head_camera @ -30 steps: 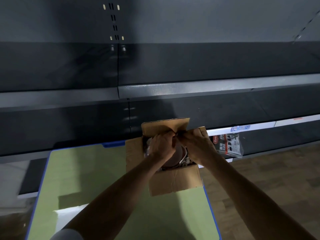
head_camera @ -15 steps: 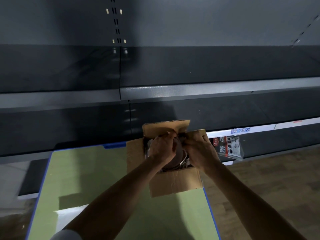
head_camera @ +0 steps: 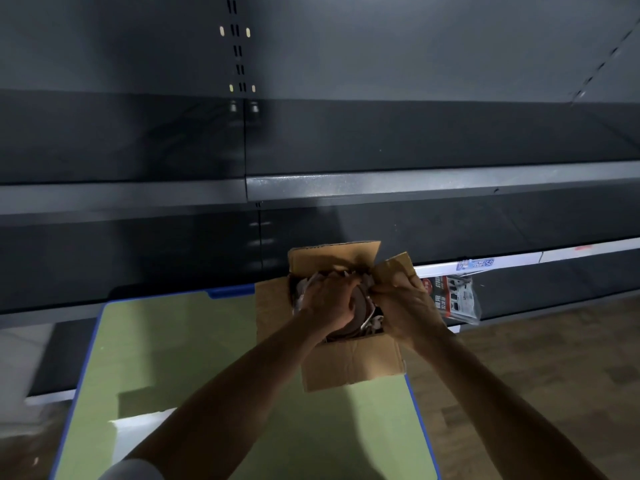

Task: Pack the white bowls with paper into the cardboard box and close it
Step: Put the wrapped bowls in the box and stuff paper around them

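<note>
Cardboard, brown and creased: in the head view the cardboard box [head_camera: 346, 342] stands on the green tabletop [head_camera: 173, 341] at its far right corner, close to the right edge. Its mouth faces up and all four flaps are open. The far flap [head_camera: 329, 258] stands upright, the left flap [head_camera: 272, 306] lies out flat, the near flap [head_camera: 353, 370] hangs toward the person, and the right flap [head_camera: 394, 266] leans outward. The box sits slightly turned against the tabletop's edges. It looks close to square, so I cannot name a long axis.

Inside, a round bowl [head_camera: 360, 308] shows dimly with a pale rim on its right. It seems tilted, not flat, but the gloom hides how many bowls there are. Crumpled paper [head_camera: 367, 281] is bunched along the far side.

The left hand [head_camera: 329, 299] reaches into the mouth, fingers curled down onto the paper over the bowl. The right hand [head_camera: 405, 303] sits at the foot of the right flap, fingers curled, and appears to pinch the same paper.

The step in hand looks like tucking the padding over the bowls. Next, I judge, the paper must be pressed below the rim so the flaps can fold flat.

A white sheet [head_camera: 138, 431] lies at the near left. A packet [head_camera: 457, 301] leans at the dark shelving [head_camera: 415, 183] beyond.
</note>
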Action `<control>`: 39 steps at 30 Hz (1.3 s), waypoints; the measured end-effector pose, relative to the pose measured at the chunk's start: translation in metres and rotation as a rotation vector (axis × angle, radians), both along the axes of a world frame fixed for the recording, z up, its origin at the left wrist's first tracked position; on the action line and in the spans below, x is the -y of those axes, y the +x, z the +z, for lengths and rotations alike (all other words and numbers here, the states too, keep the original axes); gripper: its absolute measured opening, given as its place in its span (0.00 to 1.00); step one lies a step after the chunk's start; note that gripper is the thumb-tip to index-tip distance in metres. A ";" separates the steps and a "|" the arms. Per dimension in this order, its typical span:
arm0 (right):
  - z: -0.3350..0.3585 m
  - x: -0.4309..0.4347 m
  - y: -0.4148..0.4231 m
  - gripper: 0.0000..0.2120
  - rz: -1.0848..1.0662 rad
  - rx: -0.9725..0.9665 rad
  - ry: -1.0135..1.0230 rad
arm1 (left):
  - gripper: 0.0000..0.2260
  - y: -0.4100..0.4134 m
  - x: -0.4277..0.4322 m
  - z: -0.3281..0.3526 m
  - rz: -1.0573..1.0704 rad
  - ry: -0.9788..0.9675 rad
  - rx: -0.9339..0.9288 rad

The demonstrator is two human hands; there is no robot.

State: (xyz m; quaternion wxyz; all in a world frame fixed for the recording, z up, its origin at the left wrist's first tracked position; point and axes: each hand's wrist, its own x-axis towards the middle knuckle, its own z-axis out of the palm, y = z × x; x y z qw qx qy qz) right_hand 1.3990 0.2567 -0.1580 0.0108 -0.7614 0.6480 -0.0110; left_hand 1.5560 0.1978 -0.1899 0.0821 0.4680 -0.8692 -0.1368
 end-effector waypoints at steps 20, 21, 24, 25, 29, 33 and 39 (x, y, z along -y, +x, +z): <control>-0.011 -0.061 0.164 0.18 0.418 0.392 0.021 | 0.07 0.197 -0.114 -0.032 0.442 -0.057 -0.310; -0.016 -0.066 0.173 0.18 0.449 0.389 0.074 | 0.07 0.201 -0.123 -0.037 0.448 0.000 -0.287; -0.036 -0.081 0.192 0.29 0.429 0.304 0.408 | 0.09 0.205 -0.146 -0.054 0.460 0.166 -0.206; -0.045 -0.085 0.196 0.31 0.405 0.239 0.465 | 0.10 0.203 -0.152 -0.058 0.471 0.226 -0.204; -0.088 -0.094 0.204 0.36 0.282 0.106 0.432 | 0.18 0.190 -0.163 -0.072 0.468 0.413 -0.171; -0.128 -0.097 0.198 0.45 0.215 0.096 0.497 | 0.28 0.185 -0.161 -0.084 0.461 0.472 -0.101; -0.135 -0.095 0.183 0.32 0.146 0.282 0.564 | 0.41 0.180 -0.157 -0.074 0.492 0.625 -0.300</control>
